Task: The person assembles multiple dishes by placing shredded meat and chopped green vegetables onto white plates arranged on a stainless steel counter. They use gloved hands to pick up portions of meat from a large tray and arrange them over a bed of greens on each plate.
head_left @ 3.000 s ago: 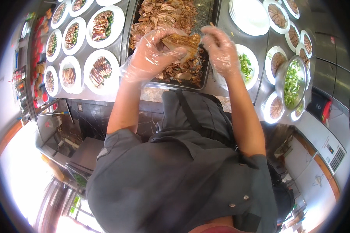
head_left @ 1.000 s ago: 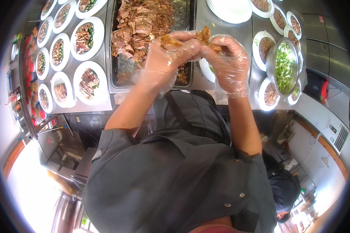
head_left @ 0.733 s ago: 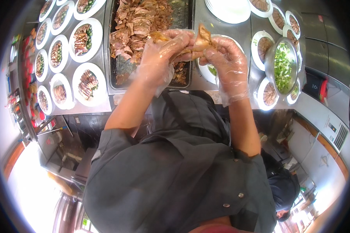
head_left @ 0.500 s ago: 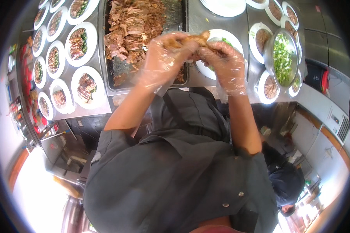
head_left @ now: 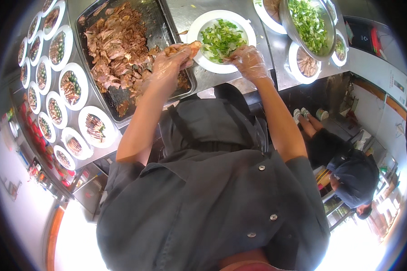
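Both my hands wear clear plastic gloves. My left hand (head_left: 171, 64) is closed around a brown piece of cooked meat (head_left: 195, 47), whose end sticks out toward a white plate (head_left: 193, 32). Chopped green onions (head_left: 222, 38) lie in the middle of that plate. At the plate's right near rim is my right hand (head_left: 248, 63), fingers pinched together over the edge of the greens; what they hold, if anything, is hidden. Left of the plate, a dark metal tray (head_left: 185, 85) carries a heap of sliced cooked meat (head_left: 120, 54), with my left hand over its right side.
Several white plates of sliced meat and greens, one nearest at the tray's left (head_left: 96, 143), cover the left of the steel table. A metal bowl of chopped greens (head_left: 308, 27) rests above plates of meat (head_left: 298, 74) at right. Behind on the right is another person (head_left: 355, 176).
My hands, together on a brown piece of meat before, are now apart. The left keeps a piece; the right has come down to the plate of greens. The whole view has shifted.
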### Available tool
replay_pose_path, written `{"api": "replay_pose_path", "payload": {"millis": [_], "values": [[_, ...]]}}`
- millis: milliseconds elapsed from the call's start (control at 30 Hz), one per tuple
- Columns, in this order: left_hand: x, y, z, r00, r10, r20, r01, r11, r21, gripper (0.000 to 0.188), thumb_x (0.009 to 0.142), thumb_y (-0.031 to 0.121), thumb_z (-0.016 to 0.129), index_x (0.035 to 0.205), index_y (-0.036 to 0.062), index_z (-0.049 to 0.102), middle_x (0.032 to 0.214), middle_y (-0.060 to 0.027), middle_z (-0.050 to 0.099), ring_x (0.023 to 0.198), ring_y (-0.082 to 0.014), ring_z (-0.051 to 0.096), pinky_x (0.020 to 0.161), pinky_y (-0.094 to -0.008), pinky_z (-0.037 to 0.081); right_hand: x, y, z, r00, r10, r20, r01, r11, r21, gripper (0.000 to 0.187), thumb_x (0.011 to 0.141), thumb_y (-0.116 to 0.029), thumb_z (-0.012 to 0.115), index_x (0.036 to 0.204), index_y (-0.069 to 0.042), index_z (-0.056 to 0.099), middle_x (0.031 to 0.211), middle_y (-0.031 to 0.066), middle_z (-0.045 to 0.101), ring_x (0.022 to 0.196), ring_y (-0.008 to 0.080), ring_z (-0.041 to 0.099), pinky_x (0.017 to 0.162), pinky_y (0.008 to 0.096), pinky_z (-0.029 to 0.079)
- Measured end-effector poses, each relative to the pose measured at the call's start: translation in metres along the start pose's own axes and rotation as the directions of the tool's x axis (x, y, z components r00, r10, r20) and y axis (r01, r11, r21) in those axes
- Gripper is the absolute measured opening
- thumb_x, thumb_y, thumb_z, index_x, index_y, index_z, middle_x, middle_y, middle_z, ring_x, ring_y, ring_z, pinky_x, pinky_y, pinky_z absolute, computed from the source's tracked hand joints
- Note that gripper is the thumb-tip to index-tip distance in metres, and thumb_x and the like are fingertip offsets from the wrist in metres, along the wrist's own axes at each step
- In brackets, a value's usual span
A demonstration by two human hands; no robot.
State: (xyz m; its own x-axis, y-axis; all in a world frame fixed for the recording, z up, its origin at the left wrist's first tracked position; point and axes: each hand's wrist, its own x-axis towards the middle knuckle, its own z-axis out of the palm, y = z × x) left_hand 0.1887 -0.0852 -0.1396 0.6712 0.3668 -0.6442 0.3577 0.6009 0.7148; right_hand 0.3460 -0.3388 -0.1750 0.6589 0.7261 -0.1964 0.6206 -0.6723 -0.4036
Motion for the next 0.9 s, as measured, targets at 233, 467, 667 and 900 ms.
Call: {"api": "replay_pose_path", "payload": {"millis": [233,467,667,900], "values": [[0.054,-0.027,0.053,0.999,-0.039,-0.03,0.038,0.998,-0.051,0.048,0.101,0.019,0.08,0.136,-0.0062,0.059,0.132,-0.0188,0.069,0.122,-0.0253,0.07,0.103,-0.0339,0.062,0.018,0.026,0.021,0.992,-0.122,-0.023,0.121,0.992,-0.026,0.04,0.098,-0.056,0.071,0.102,-0.017,0.081,0.104,0.0094,0.076,0.101,0.0316,0.072,0.094,0.0468,0.057],[0.042,-0.009,0.077,0.989,0.005,-0.146,-0.001,1.0,0.027,0.036,0.102,0.013,0.077,0.13,-0.007,0.064,0.12,-0.0178,0.074,0.114,-0.0248,0.072,0.096,-0.034,0.064,0.023,0.007,-0.018,0.995,0.022,0.101,-0.012,0.996,-0.092,0.033,0.102,-0.039,0.071,0.112,-0.009,0.078,0.11,0.015,0.078,0.105,0.0305,0.075,0.095,0.0435,0.059],[0.008,-0.02,0.075,0.998,-0.04,0.047,0.038,0.999,0.036,0.044,0.094,0.005,0.086,0.131,-0.0042,0.065,0.114,-0.0128,0.076,0.094,-0.0193,0.075,0.08,-0.0281,0.066,-0.007,-0.027,-0.036,0.979,0.202,-0.03,-0.096,0.585,0.805,0.032,0.1,-0.022,0.079,0.128,-0.007,0.076,0.116,0.0126,0.08,0.105,0.0239,0.078,0.091,0.0365,0.062],[0.004,-0.051,0.077,0.989,-0.087,0.124,0.052,0.965,0.259,0.03,0.099,0.007,0.08,0.126,-0.0018,0.072,0.105,-0.0092,0.078,0.088,-0.013,0.072,0.073,-0.0269,0.058,-0.006,0.01,-0.012,0.986,0.162,-0.024,-0.107,0.748,0.655,0.03,0.097,-0.015,0.079,0.126,-0.007,0.076,0.114,0.0122,0.081,0.107,0.0245,0.078,0.094,0.0378,0.062]]}}
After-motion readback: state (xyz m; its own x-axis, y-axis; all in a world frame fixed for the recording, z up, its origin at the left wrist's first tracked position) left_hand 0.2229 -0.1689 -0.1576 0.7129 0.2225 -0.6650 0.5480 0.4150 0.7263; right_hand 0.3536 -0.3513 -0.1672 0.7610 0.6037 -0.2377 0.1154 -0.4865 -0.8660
